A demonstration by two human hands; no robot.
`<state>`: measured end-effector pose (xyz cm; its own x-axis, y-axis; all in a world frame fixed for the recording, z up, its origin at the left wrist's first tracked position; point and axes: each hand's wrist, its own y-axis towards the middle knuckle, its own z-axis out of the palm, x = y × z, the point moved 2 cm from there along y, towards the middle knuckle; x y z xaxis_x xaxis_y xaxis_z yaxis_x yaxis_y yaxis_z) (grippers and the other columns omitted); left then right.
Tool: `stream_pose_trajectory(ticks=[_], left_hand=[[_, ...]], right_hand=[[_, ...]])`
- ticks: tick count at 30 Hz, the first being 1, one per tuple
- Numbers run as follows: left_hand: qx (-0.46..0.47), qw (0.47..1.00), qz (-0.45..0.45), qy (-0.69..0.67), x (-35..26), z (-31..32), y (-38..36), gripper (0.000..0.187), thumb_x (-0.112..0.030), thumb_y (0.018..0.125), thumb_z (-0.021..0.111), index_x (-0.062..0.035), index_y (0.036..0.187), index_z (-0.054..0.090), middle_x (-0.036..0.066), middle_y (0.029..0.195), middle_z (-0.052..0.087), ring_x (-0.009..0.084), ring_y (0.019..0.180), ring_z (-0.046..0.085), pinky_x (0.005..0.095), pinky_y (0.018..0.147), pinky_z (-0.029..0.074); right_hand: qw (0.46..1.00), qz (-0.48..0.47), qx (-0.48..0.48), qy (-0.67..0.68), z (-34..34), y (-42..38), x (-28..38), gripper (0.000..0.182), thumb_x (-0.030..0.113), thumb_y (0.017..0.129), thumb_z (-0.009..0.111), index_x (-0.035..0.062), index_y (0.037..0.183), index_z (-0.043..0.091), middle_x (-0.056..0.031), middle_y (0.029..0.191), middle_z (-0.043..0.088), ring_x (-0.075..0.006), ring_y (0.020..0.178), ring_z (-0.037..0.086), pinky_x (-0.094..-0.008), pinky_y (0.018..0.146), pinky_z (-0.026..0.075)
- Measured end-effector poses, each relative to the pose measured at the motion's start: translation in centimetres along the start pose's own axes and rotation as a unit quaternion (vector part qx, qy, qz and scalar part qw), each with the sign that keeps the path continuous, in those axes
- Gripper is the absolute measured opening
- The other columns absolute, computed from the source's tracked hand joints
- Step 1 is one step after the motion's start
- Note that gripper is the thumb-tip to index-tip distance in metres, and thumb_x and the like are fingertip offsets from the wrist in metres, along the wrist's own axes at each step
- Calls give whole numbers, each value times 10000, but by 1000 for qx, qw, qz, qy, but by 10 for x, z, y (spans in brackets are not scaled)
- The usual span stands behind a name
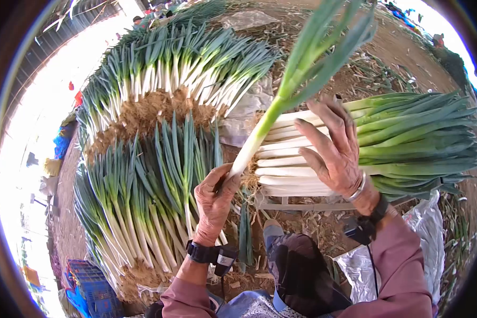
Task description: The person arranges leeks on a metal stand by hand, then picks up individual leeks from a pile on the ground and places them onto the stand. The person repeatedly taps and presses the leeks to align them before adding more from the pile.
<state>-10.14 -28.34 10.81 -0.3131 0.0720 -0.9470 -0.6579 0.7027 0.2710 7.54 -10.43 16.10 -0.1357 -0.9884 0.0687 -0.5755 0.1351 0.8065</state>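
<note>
**Apparently light, a single leek held by its white end**

The left hand has its fingers closed around the low, white end of one leek, which slants far and to the right, its green top fanning beyond the stacked leeks. The right hand is empty, fingers spread wide in front of the stack's white stalks; whether they brush those stalks I cannot tell.

The leek should be light but long, so its leafy top will likely swing and feel heavier than the foot. The white shank looks firm and smooth, perhaps slippery if damp; the leaves look softer, likely to crease or split. The shank is the safest place to take hold, with a second light grip below where the leaves part.

Room is tight on the left, where the leek pile reaches close to the left hand. On the near side, the worktop's rail runs under the stack, with the person's knee nearer still. Far and right, bare soil leaves freer space for the top.
</note>
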Motion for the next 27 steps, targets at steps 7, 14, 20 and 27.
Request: stream_pose_trajectory(ticks=[7, 14, 20, 27], left_hand=[[-17, 920, 309, 241, -20, 55, 18, 281, -3, 778, 687, -28, 1057, 660, 102, 811, 604, 217, 671, 576, 316, 617, 473], [7, 883, 290, 370, 37, 83, 73, 255, -127, 899, 581, -38, 1139, 580, 141, 962, 571, 336, 861, 563, 414, 756, 456], [29, 925, 264, 273, 51, 117, 96, 256, -69, 842, 609, -50, 1096, 582, 143, 986, 564, 349, 947, 531, 432, 835, 411], [47, 949, 211, 230, 101, 144, 113, 290, 8, 752, 664, -63, 1030, 624, 125, 911, 598, 334, 885, 572, 413, 794, 444]], right_hand=[[967, -107, 170, -159, -4, 30, -86, 308, 100, 816, 665, 263, 1077, 649, 37, 1117, 613, -148, 1153, 509, -479, 1125, 232], [928, -125, 118, -330, -54, 28, -166, 302, 67, 676, 678, 150, 962, 625, -1, 848, 567, -175, 927, 538, -390, 926, 336], [939, 16, 218, -264, -78, -14, -208, 296, 123, 695, 675, 117, 985, 614, -12, 942, 579, -198, 962, 514, -375, 918, 320], [933, 36, 272, -232, -59, -55, -212, 311, 132, 695, 692, 116, 997, 621, -28, 943, 593, -198, 981, 517, -369, 911, 327]])
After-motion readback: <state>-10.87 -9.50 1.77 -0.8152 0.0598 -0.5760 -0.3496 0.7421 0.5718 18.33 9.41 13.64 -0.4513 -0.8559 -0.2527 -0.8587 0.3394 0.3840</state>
